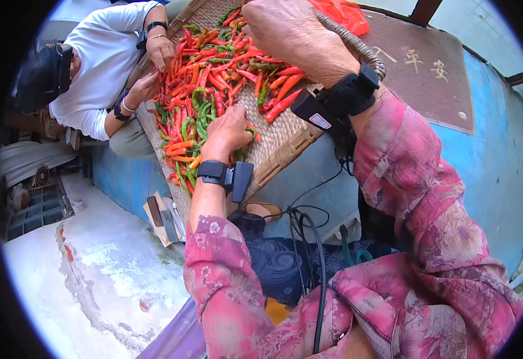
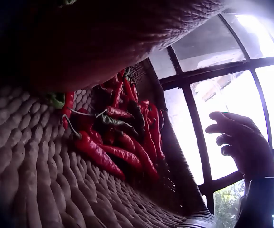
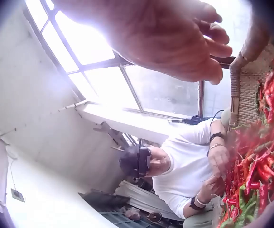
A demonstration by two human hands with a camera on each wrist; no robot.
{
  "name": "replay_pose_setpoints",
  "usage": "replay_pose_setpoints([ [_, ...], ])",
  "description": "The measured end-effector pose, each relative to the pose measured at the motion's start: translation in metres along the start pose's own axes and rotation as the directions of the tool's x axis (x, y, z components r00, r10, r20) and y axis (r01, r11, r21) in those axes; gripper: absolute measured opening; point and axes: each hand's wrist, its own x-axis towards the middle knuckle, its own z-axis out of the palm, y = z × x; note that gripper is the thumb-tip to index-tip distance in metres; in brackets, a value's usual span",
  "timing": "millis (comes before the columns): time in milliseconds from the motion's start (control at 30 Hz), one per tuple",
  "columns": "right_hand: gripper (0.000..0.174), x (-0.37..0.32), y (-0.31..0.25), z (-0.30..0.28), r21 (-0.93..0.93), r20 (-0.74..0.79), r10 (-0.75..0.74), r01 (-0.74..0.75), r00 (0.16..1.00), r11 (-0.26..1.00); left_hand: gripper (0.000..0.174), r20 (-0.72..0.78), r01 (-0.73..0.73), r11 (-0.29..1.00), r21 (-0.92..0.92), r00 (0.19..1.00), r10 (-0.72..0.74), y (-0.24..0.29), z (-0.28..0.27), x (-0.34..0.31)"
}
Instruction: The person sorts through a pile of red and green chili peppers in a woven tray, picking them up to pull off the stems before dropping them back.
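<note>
Red, orange and green peppers [image 1: 213,66] cover much of a woven tray [image 1: 279,140]. My left hand [image 1: 228,131] is low over the green peppers near the tray's front edge; its fingertips are hidden, and whether it holds a pepper cannot be told. Beneath its dark outline [image 2: 113,42] in the left wrist view, red peppers [image 2: 122,152] lie on the weave. My right hand [image 1: 300,39] is raised above the tray's right part. Its fingers are loosely bent with nothing visible between them, as the left wrist view of that hand [image 2: 244,142] also shows.
Across the tray, a person in a white top [image 1: 103,60] has both hands at the peppers. A red plastic bag [image 1: 348,17] lies beyond the tray's rim, near a brown mat [image 1: 423,72] with characters. Black cables [image 1: 315,257] hang below my arms. Barred windows [image 2: 236,76] stand behind.
</note>
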Motion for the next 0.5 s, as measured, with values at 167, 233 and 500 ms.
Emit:
replay_pose_setpoints([
  [167, 0.01, 0.002, -0.005, 0.006, 0.053, 0.099, -0.008, 0.003, 0.995, 0.999, 0.022, 0.024, -0.096, 0.995, 0.0, 0.995, 0.096, -0.009, 0.002, -0.016],
  [233, 0.011, -0.001, -0.005, 0.01, 0.065, 0.141, -0.018, 0.009, 0.99, 0.998, 0.012, -0.179, -0.18, 0.972, -0.15, 0.972, 0.153, -0.02, 0.001, -0.031],
  [500, 0.018, -0.011, -0.029, 0.021, 0.077, 0.274, -0.185, 0.171, 0.944, 0.982, 0.01, -0.367, -0.349, 0.116, -0.93, 0.879, -0.305, -0.054, 0.003, -0.099],
])
